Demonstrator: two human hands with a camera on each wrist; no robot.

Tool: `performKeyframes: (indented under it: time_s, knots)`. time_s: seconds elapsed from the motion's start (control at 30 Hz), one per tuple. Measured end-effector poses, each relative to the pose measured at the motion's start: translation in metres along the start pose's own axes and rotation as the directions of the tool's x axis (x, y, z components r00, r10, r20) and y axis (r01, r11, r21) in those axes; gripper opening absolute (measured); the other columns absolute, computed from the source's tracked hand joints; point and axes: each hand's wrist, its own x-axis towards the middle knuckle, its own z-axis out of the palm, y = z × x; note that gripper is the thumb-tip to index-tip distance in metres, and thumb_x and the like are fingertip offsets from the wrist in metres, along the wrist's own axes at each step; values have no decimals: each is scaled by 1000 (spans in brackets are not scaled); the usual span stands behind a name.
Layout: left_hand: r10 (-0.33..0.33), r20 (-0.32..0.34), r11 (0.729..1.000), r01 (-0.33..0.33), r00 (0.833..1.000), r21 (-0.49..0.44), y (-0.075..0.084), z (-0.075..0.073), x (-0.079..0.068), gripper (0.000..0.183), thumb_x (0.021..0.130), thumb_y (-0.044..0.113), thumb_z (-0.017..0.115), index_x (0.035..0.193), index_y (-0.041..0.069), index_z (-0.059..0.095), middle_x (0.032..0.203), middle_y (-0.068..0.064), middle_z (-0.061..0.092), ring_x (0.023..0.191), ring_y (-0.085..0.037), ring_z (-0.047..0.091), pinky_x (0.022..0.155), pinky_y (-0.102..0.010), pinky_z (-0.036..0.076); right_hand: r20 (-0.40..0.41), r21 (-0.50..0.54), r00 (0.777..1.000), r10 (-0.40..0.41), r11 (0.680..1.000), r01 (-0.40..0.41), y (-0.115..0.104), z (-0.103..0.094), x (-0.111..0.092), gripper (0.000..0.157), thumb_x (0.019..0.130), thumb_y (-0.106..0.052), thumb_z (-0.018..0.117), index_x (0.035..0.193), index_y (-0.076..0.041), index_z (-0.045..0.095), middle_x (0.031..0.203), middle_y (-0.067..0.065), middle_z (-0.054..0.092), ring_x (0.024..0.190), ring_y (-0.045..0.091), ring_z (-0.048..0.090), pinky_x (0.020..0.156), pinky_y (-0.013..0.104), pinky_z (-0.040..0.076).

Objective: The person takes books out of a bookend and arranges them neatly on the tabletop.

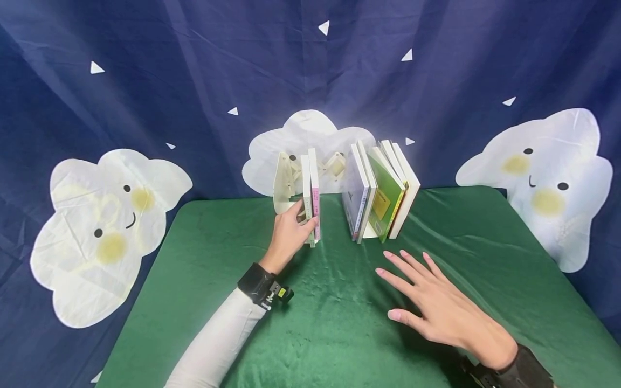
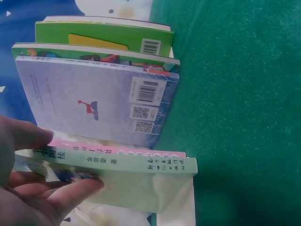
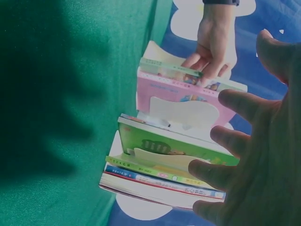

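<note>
My left hand [image 1: 287, 234] pinches a thin pale-green book [image 2: 136, 188] by its spine, the thumb on one side and fingers against its cover. This book stands upright right beside a pink book [image 3: 162, 94], at the left part of a cream-coloured book rack [image 1: 281, 186]. My right hand [image 1: 434, 302] hovers over the table in front of the right-hand books, fingers straight and spread, touching nothing. Across a gap stands a lilac book [image 2: 89, 103]. A green book [image 1: 383, 202] with a yellow patch leans to its right.
Further right, a thick white-paged book [image 1: 405, 199] ends the row. A green cloth covers the table [image 1: 310, 323]. Behind the row hangs a dark blue curtain [image 1: 271, 64] with white smiling clouds, close to the table's back edge.
</note>
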Motion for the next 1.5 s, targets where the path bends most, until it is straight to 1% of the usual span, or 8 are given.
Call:
performKeyframes:
  time_s: [0.13, 0.27, 0.4, 0.6, 0.73, 1.1, 1.3, 1.5]
  knots:
    - [9, -34, 1000, -8, 999, 22, 2, 0, -1, 35, 84, 15, 68, 118, 14, 62, 105, -10, 69, 89, -16, 67, 68, -28, 56, 24, 4, 1000, 7, 1000, -7, 0, 0, 0, 68, 93, -56, 50, 149, -27, 26, 158, 0, 14, 142, 27, 11, 110, 58, 9]
    - [37, -93, 991, -24, 995, 133, 2, 1, -1, 21, 81, 15, 65, 102, 12, 65, 91, -6, 72, 77, -13, 66, 63, -28, 55, 30, 5, 999, 15, 1000, -15, 1, 0, -1, 67, 93, -55, 49, 149, -27, 27, 158, 1, 13, 142, 28, 11, 109, 59, 10]
    - [76, -148, 972, -40, 986, 230, 1, 3, 0, 9, 80, 13, 63, 89, 10, 63, 79, -5, 69, 65, -17, 60, 57, -35, 51, 35, 1, 999, 21, 1000, -21, 1, 0, -2, 66, 94, -55, 48, 149, -27, 27, 158, -1, 12, 142, 27, 11, 109, 59, 10]
    - [114, -205, 958, -53, 972, 282, -1, 4, 1, 16, 82, 13, 65, 94, 3, 66, 84, -15, 71, 69, -29, 65, 62, -43, 53, 32, -9, 999, 17, 1000, -17, 1, 0, -2, 66, 94, -55, 48, 149, -27, 26, 158, -1, 12, 142, 27, 11, 110, 58, 9]
    - [119, -230, 948, -41, 966, 316, -3, -1, 0, 17, 84, 16, 67, 93, 2, 66, 83, -17, 71, 68, -31, 65, 61, -45, 52, 35, -9, 999, 15, 1000, -14, 0, 1, -2, 66, 94, -55, 48, 149, -28, 26, 158, -1, 12, 142, 27, 11, 110, 58, 9]
    - [289, -273, 892, -154, 918, 425, 14, -28, -3, 23, 85, 16, 67, 101, 0, 63, 82, -18, 71, 64, -31, 66, 56, -49, 50, 47, 9, 998, 32, 999, -32, -1, -1, -2, 65, 94, -56, 47, 149, -28, 26, 158, -2, 12, 142, 26, 10, 110, 58, 9]
    - [317, -310, 890, -168, 896, 424, 31, -52, -10, 24, 86, 19, 68, 99, 0, 62, 76, -18, 70, 59, -31, 64, 53, -49, 49, 41, 4, 999, 22, 1000, -22, 0, -2, 0, 67, 94, -57, 47, 150, -28, 25, 158, 0, 15, 142, 25, 9, 110, 59, 10]
    - [322, -347, 899, -169, 881, 404, 46, -77, -21, 32, 86, 22, 69, 108, -1, 60, 88, -18, 71, 62, -29, 66, 51, -47, 50, 46, 0, 999, 26, 1000, -26, 0, -4, 1, 67, 94, -59, 46, 150, -28, 25, 158, 0, 15, 142, 25, 10, 110, 59, 11]
